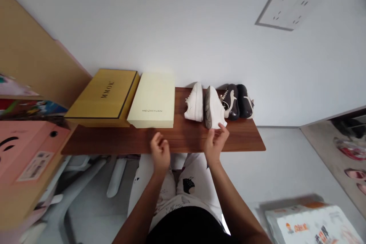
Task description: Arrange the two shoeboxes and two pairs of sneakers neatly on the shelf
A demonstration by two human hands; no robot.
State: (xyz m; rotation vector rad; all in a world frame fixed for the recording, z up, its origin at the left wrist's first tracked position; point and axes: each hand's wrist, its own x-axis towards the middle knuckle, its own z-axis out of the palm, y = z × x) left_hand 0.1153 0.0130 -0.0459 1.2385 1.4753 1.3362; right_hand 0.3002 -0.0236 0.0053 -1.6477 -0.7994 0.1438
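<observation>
White pair on its sides, right hand at one heel

On the wooden board (pixel 114 142), the right white shoe (pixel 216 110) lay tilted on its side, its sole toward that of the left white shoe (pixel 195 103), a narrow gap between. The right hand (pixel 216 144) was at its near end, index finger and thumb slightly apart; whether they pinched it could not be told. The left hand (pixel 160 153), fingers loosely curled around nothing visible, hung near the cream box (pixel 154 95), beside the gold box (pixel 104 93). As a judgement, the work looked well along: both boxes appeared shut and the dark shoes (pixel 238 101) sat side by side; only the shoe at the right hand seemed unfinished
</observation>
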